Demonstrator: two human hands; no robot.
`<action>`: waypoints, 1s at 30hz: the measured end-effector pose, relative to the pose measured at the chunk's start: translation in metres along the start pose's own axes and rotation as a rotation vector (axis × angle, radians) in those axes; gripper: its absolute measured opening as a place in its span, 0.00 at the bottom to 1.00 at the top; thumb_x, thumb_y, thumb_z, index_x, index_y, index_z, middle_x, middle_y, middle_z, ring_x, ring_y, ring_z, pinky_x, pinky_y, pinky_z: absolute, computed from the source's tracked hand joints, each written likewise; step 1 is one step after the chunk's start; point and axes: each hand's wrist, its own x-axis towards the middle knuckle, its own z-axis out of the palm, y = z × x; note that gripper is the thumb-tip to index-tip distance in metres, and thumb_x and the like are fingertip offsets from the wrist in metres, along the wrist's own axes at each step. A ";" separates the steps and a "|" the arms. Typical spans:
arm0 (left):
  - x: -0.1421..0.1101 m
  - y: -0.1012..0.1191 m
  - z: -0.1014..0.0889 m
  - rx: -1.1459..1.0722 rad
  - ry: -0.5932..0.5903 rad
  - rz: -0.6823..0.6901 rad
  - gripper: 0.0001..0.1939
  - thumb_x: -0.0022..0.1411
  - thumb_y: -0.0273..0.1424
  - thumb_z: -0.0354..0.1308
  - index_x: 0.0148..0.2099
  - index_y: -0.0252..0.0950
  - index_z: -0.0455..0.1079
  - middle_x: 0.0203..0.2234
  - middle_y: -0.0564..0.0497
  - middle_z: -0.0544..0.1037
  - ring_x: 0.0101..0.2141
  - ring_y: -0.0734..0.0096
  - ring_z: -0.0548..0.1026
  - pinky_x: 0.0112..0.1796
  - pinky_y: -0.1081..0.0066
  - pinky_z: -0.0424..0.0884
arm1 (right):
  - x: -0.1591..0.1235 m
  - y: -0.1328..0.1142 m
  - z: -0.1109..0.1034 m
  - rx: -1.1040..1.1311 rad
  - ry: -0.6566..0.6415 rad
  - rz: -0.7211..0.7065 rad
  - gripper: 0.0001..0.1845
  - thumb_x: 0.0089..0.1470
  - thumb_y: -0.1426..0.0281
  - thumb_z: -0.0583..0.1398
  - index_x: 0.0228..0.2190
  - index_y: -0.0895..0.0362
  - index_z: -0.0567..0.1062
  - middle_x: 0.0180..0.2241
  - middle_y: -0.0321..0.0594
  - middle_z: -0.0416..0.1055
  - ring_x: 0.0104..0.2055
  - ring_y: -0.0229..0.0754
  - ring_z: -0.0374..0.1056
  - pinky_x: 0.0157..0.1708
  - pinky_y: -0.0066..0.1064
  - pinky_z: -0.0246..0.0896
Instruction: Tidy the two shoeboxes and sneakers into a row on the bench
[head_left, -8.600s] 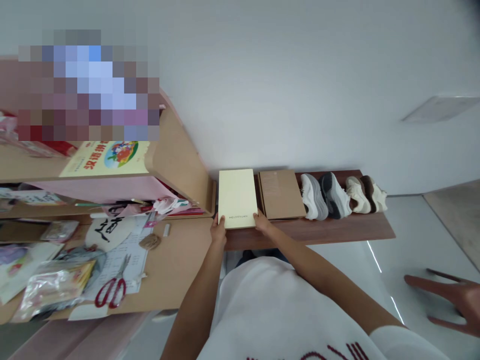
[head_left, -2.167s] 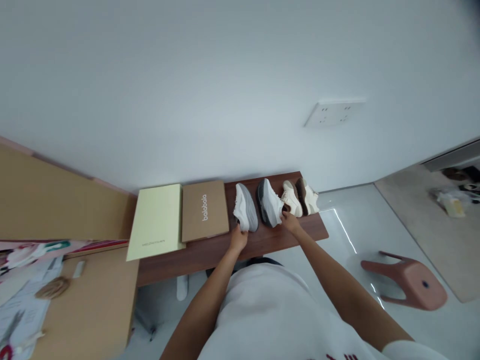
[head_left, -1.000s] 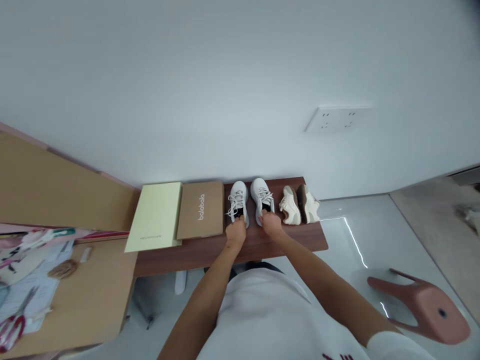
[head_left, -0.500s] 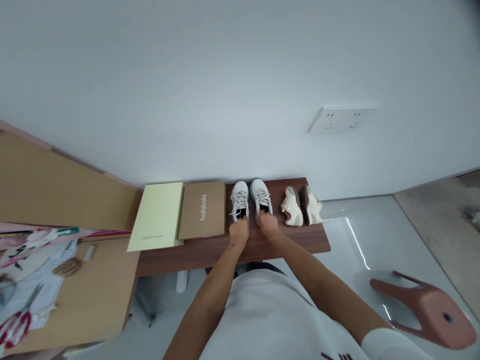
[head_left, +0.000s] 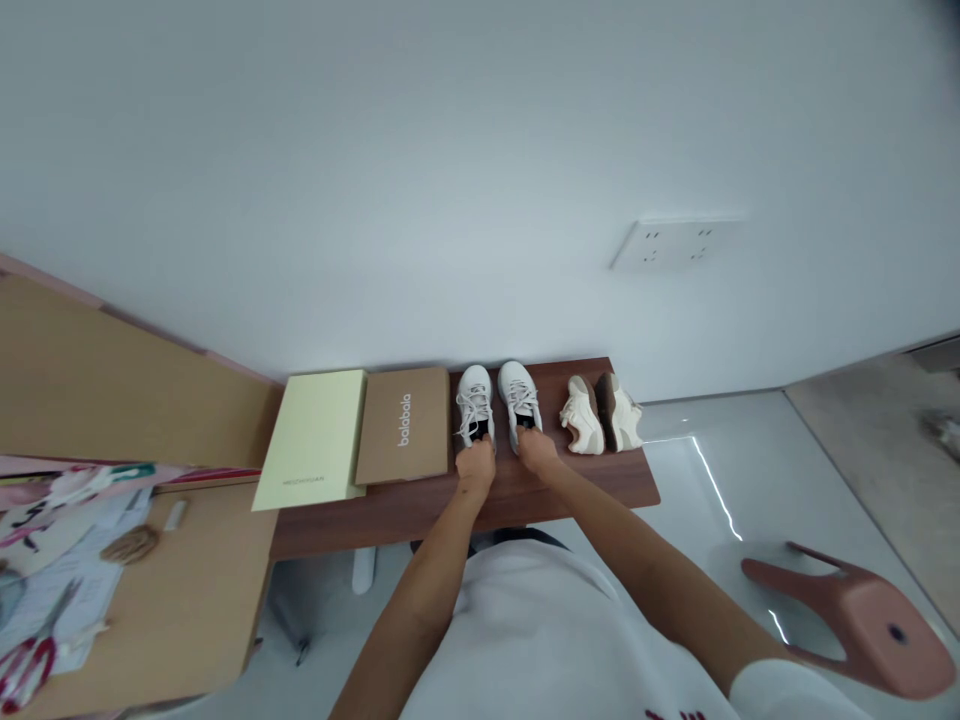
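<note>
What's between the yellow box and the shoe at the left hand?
The brown box, as the head view shows: yellow box on its left, shoe on its right.

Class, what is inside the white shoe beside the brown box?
Inside the white shoe, black lining shows near the laces. The left hand covers some of the heel; the shoe's top hides the toe end.

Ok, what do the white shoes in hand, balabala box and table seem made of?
White shoes: perhaps mesh or synthetic leather; matte, texture too small to tell. Balabala box: probably matte cardboard, brown with straight edges. Table: satin wood or printed laminate; reddish grain shows.
</note>
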 end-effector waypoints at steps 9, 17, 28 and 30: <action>0.000 0.000 -0.001 0.001 -0.027 0.001 0.19 0.70 0.31 0.49 0.59 0.36 0.70 0.46 0.35 0.80 0.49 0.51 0.79 0.46 0.59 0.73 | -0.003 0.000 0.003 -0.011 0.032 -0.021 0.13 0.64 0.78 0.53 0.49 0.60 0.71 0.49 0.58 0.74 0.50 0.48 0.75 0.46 0.34 0.68; -0.008 0.000 -0.001 0.026 0.015 0.007 0.20 0.71 0.32 0.48 0.62 0.36 0.67 0.49 0.35 0.77 0.49 0.51 0.79 0.46 0.59 0.73 | -0.005 -0.002 0.003 0.009 0.055 -0.022 0.14 0.64 0.77 0.52 0.50 0.60 0.71 0.49 0.57 0.75 0.53 0.48 0.72 0.47 0.34 0.67; -0.025 0.064 0.004 -0.312 0.186 0.375 0.27 0.69 0.33 0.54 0.67 0.34 0.62 0.55 0.38 0.74 0.57 0.56 0.71 0.59 0.62 0.64 | -0.023 0.110 0.021 0.397 0.738 0.058 0.21 0.65 0.68 0.50 0.56 0.61 0.70 0.55 0.55 0.72 0.59 0.52 0.64 0.60 0.44 0.57; -0.013 0.089 0.020 -0.411 0.061 0.442 0.25 0.69 0.32 0.53 0.66 0.32 0.63 0.54 0.38 0.75 0.56 0.59 0.72 0.58 0.64 0.65 | -0.025 0.155 0.026 0.426 0.842 0.214 0.23 0.65 0.68 0.50 0.57 0.64 0.68 0.56 0.58 0.70 0.61 0.55 0.62 0.61 0.48 0.56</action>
